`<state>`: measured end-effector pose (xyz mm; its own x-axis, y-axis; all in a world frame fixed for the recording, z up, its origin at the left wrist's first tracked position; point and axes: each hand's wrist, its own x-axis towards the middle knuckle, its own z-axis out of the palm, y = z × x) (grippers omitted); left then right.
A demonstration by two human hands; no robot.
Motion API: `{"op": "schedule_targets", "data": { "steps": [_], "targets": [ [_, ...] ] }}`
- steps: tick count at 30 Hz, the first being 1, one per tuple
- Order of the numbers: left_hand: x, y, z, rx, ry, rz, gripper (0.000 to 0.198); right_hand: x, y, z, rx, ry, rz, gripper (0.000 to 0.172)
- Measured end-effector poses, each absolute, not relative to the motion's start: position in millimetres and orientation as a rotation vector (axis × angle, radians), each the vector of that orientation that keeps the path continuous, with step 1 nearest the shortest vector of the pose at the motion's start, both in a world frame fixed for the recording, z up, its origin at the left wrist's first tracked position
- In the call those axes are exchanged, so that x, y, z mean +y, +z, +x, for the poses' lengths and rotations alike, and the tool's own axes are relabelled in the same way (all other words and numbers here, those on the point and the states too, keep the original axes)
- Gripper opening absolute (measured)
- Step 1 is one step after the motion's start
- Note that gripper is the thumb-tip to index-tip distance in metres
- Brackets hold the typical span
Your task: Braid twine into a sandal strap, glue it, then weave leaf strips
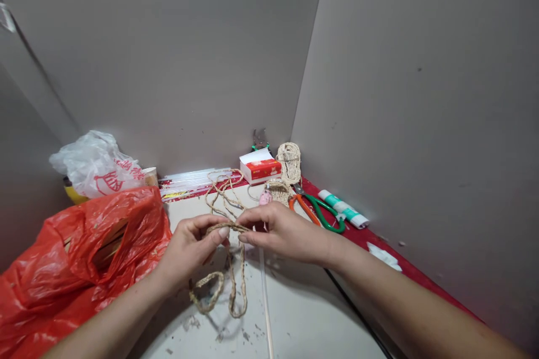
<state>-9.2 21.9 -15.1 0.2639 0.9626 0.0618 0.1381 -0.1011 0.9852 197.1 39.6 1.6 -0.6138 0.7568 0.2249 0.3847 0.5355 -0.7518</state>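
My left hand (200,241) pinches a braided straw cord (238,291) between thumb and fingers. Close beside it, my right hand (269,227) grips the same cord, so a short stretch runs between the two sets of fingertips. Below the hands the cord hangs in loops over the pale work surface (303,308). More of it trails in loose curves beyond the hands toward the back. Parts of the fingers are hidden behind the cord and the thumbs.
A red plastic bag (126,247) bulges at left, with a white bag (101,168) behind it. At the back stand a tissue box (261,167) and small woven straw pieces (289,162). Green-handled scissors (326,213) and a rolled packet (343,208) lie right. Grey panels enclose the corner.
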Motion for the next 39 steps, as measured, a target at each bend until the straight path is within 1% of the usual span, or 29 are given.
{"op": "schedule_targets", "data": {
  "steps": [3,7,14,23,28,31,33,35,37,39],
  "targets": [
    [23,-15,-11,1.033,0.986,1.448,0.027,39,5,200,-2.256,1.025,-0.895,0.012],
    [22,-11,-11,1.011,1.001,1.432,0.020,41,6,200,-2.257,1.066,-0.899,0.011],
    [18,-4,-5,1.021,1.021,1.322,0.023,40,0,191,-2.101,1.227,-0.859,0.006],
    [20,-10,-6,1.033,1.104,1.283,0.030,41,-3,187,-1.955,1.320,-0.878,0.011],
    [22,-15,-8,1.036,1.128,1.328,0.019,42,-3,186,-1.824,1.480,-0.893,0.016],
    [25,-16,-9,1.037,1.130,1.359,0.019,42,-5,185,-1.758,1.587,-0.904,0.021],
    [29,-13,-12,1.055,1.222,1.329,0.021,44,-9,183,-1.693,1.627,-0.908,0.023],
    [30,-4,-16,1.068,1.432,1.269,0.019,47,-13,182,-1.582,1.619,-0.902,0.026],
    [26,10,-20,1.038,1.666,1.231,0.012,50,-17,180,-1.435,1.572,-0.906,0.028],
    [12,24,-21,0.962,1.785,1.267,0.008,53,-18,180,-1.285,1.532,-0.915,0.028]
  ]
}}
